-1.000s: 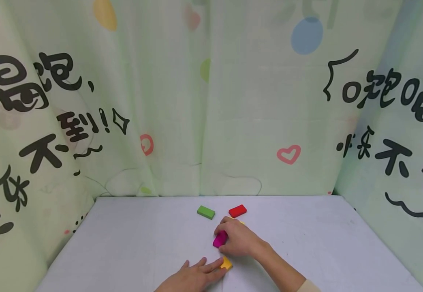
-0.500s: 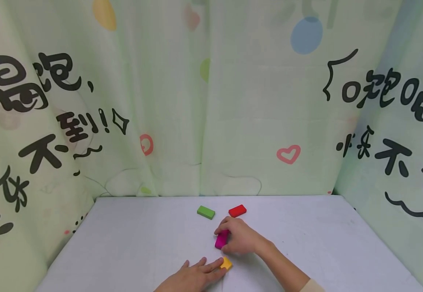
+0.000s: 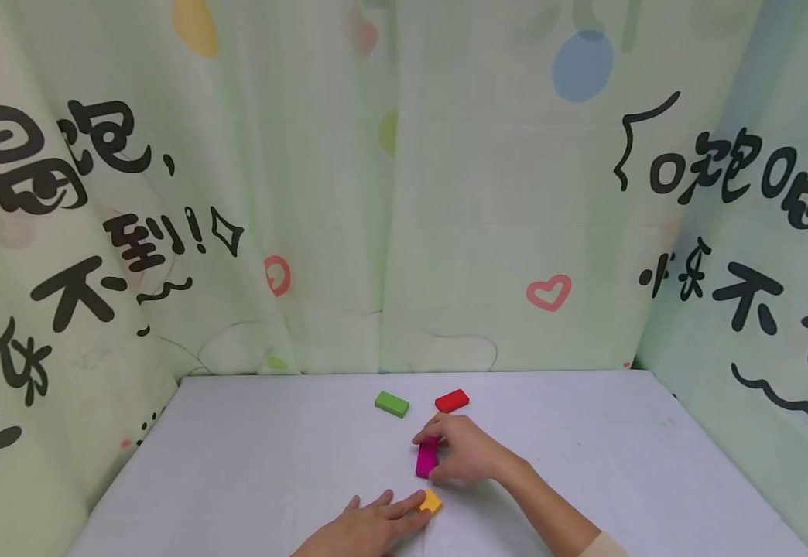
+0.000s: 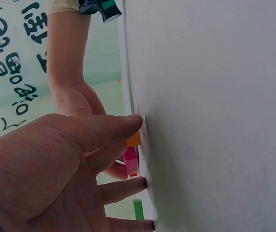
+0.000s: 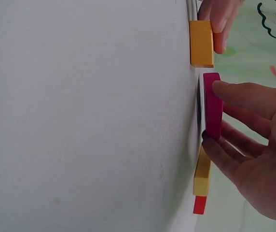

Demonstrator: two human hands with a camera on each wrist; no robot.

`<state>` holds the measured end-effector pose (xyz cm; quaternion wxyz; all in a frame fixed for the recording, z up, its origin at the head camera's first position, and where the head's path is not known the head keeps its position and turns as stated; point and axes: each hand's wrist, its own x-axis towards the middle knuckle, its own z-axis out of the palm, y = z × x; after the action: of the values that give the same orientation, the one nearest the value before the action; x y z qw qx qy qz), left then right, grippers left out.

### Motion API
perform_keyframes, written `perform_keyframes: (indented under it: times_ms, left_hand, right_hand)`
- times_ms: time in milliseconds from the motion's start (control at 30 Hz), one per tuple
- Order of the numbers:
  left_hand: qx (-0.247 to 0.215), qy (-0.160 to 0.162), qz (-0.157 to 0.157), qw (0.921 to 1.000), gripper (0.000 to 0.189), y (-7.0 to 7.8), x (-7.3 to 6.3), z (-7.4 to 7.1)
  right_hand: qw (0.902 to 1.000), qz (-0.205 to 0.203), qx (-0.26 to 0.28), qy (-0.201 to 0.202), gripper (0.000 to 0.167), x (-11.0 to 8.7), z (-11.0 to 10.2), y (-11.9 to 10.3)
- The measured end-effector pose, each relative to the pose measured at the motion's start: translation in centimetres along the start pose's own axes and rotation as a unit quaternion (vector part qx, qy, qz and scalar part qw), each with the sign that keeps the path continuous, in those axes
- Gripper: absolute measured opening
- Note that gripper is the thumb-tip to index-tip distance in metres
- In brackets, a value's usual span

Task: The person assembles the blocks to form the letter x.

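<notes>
My right hand (image 3: 472, 449) grips a magenta block (image 3: 427, 459) between thumb and fingers, low at the white table. Whether the block touches the table I cannot tell. Just nearer to me, an orange-yellow block (image 3: 431, 501) lies on the table with my left hand (image 3: 371, 526) at its left end. In the left wrist view the thumb (image 4: 128, 124) and index finger stand on either side of that block (image 4: 134, 140), while the other fingers spread down to the table. A narrow gap parts the two blocks. A second yellow block (image 5: 202, 176) shows beyond the magenta one in the right wrist view.
Farther back on the table (image 3: 272, 449) lie a green block (image 3: 392, 404) and a red block (image 3: 452, 400). A pale green curtain (image 3: 460, 186) with black writing stands behind the table and along both sides.
The magenta block has turned from a slant to almost straight away from me and shifted slightly right with my right hand. My left hand stays at the orange-yellow block.
</notes>
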<state>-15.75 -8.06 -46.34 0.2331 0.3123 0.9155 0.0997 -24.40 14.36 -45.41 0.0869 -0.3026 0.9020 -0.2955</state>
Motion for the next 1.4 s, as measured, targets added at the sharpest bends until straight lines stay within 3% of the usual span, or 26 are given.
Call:
perform_keyframes:
  times_ms: [300,567,867,1200,1400]
  left_hand:
    - [-0.01,-0.014,-0.013,0.9998,0.066,0.2,0.3,0.2]
    - [-0.024,-0.017,-0.013,0.9995,0.066,0.1,0.4,0.2]
    - [-0.008,-0.003,-0.006,1.0,0.063,0.2,0.3,0.3]
    - [0.019,0.012,0.003,0.9997,0.061,0.1,-0.1,0.2]
    - [0.012,0.021,0.007,0.9997,0.063,0.2,-0.4,0.2]
  right_hand:
    - [0.9998,0.015,0.008,-0.006,0.046,-1.3,-0.2,0.5]
    - [0.9988,0.0,0.048,-0.01,0.044,-2.2,-0.6,0.9]
    - [0.9955,-0.005,0.091,-0.026,0.045,-3.4,-1.2,0.9]
    - [0.9938,0.002,0.103,-0.041,0.044,-4.7,-1.3,1.2]
    - [0.9918,0.009,0.113,-0.059,0.043,-5.8,-1.3,1.2]
